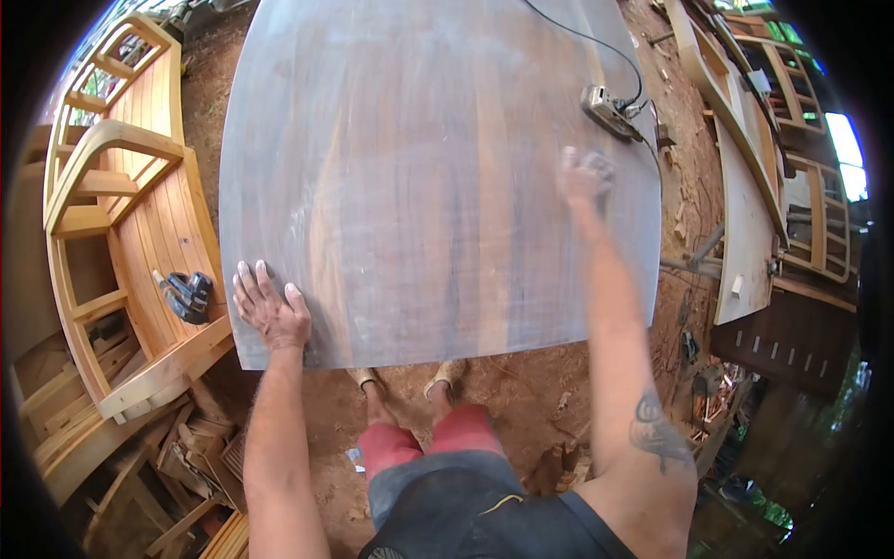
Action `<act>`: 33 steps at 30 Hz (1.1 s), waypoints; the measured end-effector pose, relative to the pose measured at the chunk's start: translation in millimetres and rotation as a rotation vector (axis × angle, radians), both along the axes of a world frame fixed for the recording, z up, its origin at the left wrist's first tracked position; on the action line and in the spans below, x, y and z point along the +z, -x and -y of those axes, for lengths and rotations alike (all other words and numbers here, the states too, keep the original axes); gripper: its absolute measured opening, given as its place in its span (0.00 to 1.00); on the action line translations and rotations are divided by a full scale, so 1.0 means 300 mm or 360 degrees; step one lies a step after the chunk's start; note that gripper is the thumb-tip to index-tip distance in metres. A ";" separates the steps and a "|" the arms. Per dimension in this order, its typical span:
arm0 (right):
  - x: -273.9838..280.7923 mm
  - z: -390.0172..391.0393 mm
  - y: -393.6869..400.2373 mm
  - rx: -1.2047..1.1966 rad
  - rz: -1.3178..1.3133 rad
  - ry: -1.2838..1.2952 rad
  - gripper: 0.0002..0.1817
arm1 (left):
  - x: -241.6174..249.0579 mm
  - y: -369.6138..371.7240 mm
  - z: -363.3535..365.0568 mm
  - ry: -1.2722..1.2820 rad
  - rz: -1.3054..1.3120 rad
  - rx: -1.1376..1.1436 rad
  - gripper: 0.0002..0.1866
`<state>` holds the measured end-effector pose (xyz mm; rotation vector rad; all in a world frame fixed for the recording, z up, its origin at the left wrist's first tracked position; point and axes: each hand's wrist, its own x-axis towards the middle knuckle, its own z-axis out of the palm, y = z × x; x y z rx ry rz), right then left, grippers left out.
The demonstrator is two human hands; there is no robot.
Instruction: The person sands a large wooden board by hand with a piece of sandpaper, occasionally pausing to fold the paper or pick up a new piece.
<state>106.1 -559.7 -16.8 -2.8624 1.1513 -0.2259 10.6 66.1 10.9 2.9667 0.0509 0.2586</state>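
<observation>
A wide wooden panel [410,186] with a pale, dusty film over dark and light grain fills the middle of the view. My left hand [270,306] lies flat on its near left corner, fingers spread. Toward the right side of the panel, my right hand [583,177] is stretched out and smeared by motion. Its fingers look curled around a small greyish thing [603,168], too blurred to name. Just beyond that hand, a corded power tool [607,110] rests on the panel near its right edge.
Left of the panel stands a slatted wooden bench [154,224] with a cordless drill [186,296] on it. A black cord [596,42] runs over the panel's far right. Wooden frames and boards [745,224] stand at the right. Wood scraps [200,456] lie at lower left.
</observation>
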 end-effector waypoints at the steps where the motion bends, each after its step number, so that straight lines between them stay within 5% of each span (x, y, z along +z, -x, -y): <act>1: 0.001 -0.197 -0.062 0.0171 0.0004 0.0079 0.51 | -0.005 -0.004 -0.002 -0.0009 0.0012 0.0001 0.40; 2: -0.060 -0.383 -0.106 0.0441 0.0237 0.0381 0.49 | -0.009 -0.004 -0.004 -0.0022 0.0016 -0.0006 0.40; 7: 0.058 -1.363 -0.163 0.1581 0.0074 -0.0519 0.49 | -0.011 0.013 -0.009 -0.0015 -0.0017 -0.0005 0.39; 10: 0.097 -1.358 -0.175 0.1731 0.0059 -0.0671 0.50 | -0.007 0.000 -0.008 0.0003 -0.0030 0.0010 0.39; 13: 0.008 -0.919 -0.157 0.1304 0.0318 -0.0302 0.48 | -0.006 -0.008 -0.005 0.0025 -0.0046 0.0019 0.40; 17: -0.005 -0.105 -0.043 0.0454 -0.0025 0.0091 0.46 | -0.010 -0.005 -0.008 -0.0009 -0.0022 0.0013 0.41; 18: 0.053 0.023 -0.027 0.0171 -0.0315 -0.0127 0.49 | -0.008 -0.012 -0.009 -0.0001 -0.0023 0.0011 0.41; 21: -0.011 0.095 -0.080 -0.0262 -0.0151 -0.0173 0.51 | -0.007 0.002 -0.009 0.0018 -0.0051 0.0023 0.41; 25: -0.032 -0.619 -0.240 0.0710 0.0342 0.0050 0.49 | -0.020 -0.006 -0.012 0.0007 -0.0034 0.0020 0.41; 27: -0.028 -1.024 -0.267 0.1288 0.0238 -0.0366 0.49 | -0.023 -0.002 -0.017 0.0006 -0.0029 0.0004 0.41; 28: -0.018 -1.216 -0.268 0.1342 0.0010 -0.0052 0.50 | -0.023 0.001 -0.020 0.0015 -0.0031 0.0004 0.41; 30: 0.103 -1.364 -0.199 0.1682 -0.0017 -0.0555 0.50 | -0.021 -0.007 -0.014 0.0019 -0.0033 0.0009 0.41; 33: 0.096 -1.148 -0.160 0.1585 0.0189 -0.0595 0.49 | -0.016 -0.007 -0.014 0.0011 -0.0048 0.0019 0.41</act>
